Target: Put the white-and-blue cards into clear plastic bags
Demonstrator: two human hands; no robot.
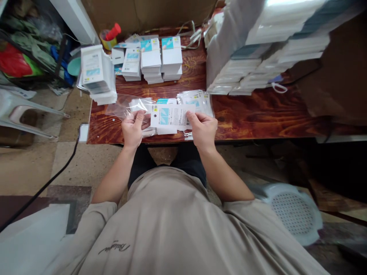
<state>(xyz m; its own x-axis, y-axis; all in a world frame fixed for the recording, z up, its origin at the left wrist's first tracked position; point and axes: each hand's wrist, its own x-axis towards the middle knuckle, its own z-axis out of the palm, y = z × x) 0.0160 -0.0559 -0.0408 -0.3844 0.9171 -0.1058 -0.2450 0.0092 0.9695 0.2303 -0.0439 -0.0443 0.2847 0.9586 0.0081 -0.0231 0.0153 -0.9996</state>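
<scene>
While the card (pixel 171 115) is being pinched by right hand (pixel 202 129) fingers at 3 o'clock, a clear bag (pixel 129 106) is being gripped by the left hand (pixel 132 128) at 9, mouth facing the card.

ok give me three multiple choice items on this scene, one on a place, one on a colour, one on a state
1. Where does the red-capped tub stand?
A. at the table's far left corner
B. on the floor
C. on the plastic stool

2. What colour is the patch printed on the white card?
A. orange
B. light blue
C. black

3. How is the white card held?
A. lying flat, untouched
B. by the left hand alone
C. between both hands above the table edge

Key:
1 A, it sits at the back left of the wooden table, behind the card stacks.
2 B, a light blue patch shows on its left part.
3 C, the left hand holds it with a clear bag; the right hand pinches its right edge.
</scene>
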